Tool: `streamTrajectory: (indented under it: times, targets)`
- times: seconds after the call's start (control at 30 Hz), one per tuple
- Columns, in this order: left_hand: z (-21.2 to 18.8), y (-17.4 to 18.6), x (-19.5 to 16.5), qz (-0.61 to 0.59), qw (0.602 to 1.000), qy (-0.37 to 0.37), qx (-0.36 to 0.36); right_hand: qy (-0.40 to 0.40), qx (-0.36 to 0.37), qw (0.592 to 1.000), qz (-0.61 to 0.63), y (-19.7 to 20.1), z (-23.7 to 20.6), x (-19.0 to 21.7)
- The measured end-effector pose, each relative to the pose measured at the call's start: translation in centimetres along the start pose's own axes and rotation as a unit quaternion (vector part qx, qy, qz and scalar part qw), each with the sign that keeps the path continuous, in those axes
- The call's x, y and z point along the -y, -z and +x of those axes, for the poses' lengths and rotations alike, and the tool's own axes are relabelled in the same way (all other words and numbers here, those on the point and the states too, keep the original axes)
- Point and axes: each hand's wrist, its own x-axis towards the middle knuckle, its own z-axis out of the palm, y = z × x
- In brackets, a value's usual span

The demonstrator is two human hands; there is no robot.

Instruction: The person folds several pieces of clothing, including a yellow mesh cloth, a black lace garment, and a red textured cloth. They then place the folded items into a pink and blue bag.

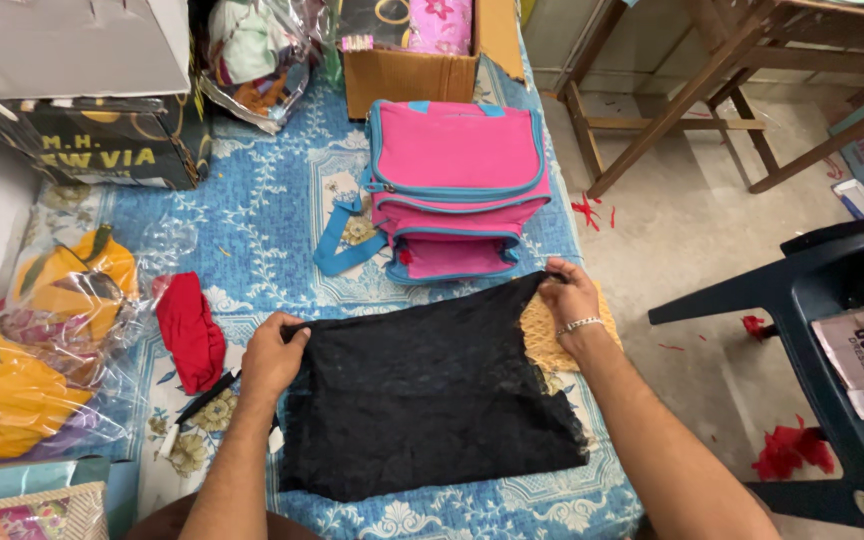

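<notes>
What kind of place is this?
Probably a small home clothing workroom or shop: both hands, left hand and right hand, spread black lace fabric on a cloth-covered table beside bagged garments and cardboard boxes.

Left hand (270, 358) and right hand (572, 297) pinched shut, forearms spread apart.

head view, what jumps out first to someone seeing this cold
A black lace cloth lies spread in the middle of a blue floral sheet, the left hand and right hand each pinching a top corner. Just behind it sits a bright pink bag with blue trim. A red cloth lies to the left, near yellow garments in clear plastic.
</notes>
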Motion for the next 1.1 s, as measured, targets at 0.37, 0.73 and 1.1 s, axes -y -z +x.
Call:
streamTrajectory:
  times: [0.37, 0.73, 1.1]
  targets:
    - [-5.0, 0.4, -6.8, 0.123, 0.951, -0.263, 0.101, 0.289, 0.251, 0.759, -0.527, -1.3, -14.0, 0.8]
    - [-8.7, -1.5, -5.9, 0.343, 0.847, -0.279, 0.296, 0.217, 0.314, 0.588, -0.713, 1.2, -16.4, 0.6]
    - [-5.4, 2.7, -3.5, 0.129, 0.923, -0.183, 0.313, 0.135, 0.252, 0.692, -0.663, 1.9, -10.2, 4.0]
